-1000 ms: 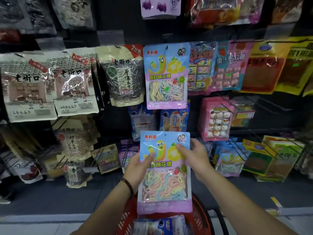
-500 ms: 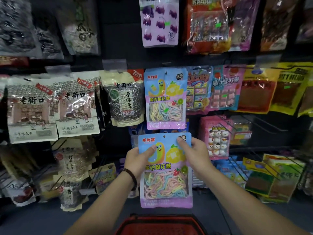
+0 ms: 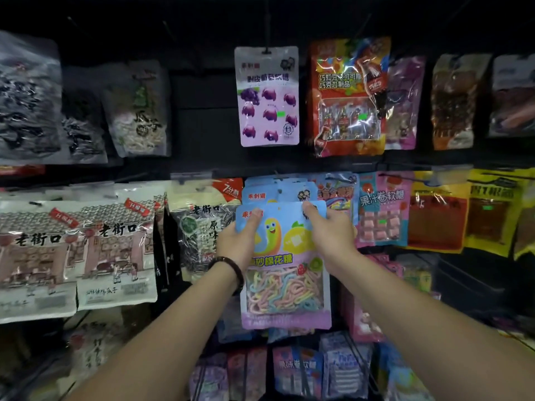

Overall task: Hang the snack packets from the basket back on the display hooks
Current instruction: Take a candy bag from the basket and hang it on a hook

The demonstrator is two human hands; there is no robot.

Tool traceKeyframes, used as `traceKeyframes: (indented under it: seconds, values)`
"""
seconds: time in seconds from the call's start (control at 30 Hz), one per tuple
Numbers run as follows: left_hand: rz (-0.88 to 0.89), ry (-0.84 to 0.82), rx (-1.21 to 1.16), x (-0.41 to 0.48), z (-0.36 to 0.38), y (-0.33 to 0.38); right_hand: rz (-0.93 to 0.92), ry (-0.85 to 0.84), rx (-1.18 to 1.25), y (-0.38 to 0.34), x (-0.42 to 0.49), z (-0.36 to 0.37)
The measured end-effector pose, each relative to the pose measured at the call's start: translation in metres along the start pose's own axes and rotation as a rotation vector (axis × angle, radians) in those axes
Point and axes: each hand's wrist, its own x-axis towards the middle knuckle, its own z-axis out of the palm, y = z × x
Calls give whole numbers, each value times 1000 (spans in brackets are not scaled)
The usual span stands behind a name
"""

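Observation:
I hold a blue and purple packet of rainbow candy strings (image 3: pixel 285 290) upright in front of the display. My left hand (image 3: pixel 238 244) pinches its upper left corner. My right hand (image 3: pixel 330 233) grips its upper right corner, thumb on the front. The packet's top edge overlaps an identical packet (image 3: pixel 278 192) hanging on a hook right behind it. The basket is out of view.
Seed packets (image 3: pixel 115 250) hang to the left, pink candy (image 3: pixel 382 209) and yellow packets (image 3: pixel 489 209) to the right. A purple grape candy packet (image 3: pixel 267 96) and a red chocolate packet (image 3: pixel 347 96) hang on the row above. More packets fill the rows below.
Both hands have lifted the candy packet up from over the red basket to the hanging identical packet. The basket has dropped out of view.

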Motion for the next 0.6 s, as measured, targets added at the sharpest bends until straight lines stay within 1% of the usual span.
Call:
traceKeyframes:
  seconds: [0.13,0.17,0.33,0.47,0.6]
  values:
    - [-14,81,11,20,16,16,-39,23,-73,-19,18,5]
    - [-16,87,3,23,20,20,-41,18,-58,-20,23,7]
    - [-35,105,-13,36,25,21,-51,27,-77,-13,46,15]
    - [-61,102,-7,44,28,20,-45,68,-117,-8,56,19]
    - [-102,92,38,49,29,20,-25,78,-162,-6,60,21]
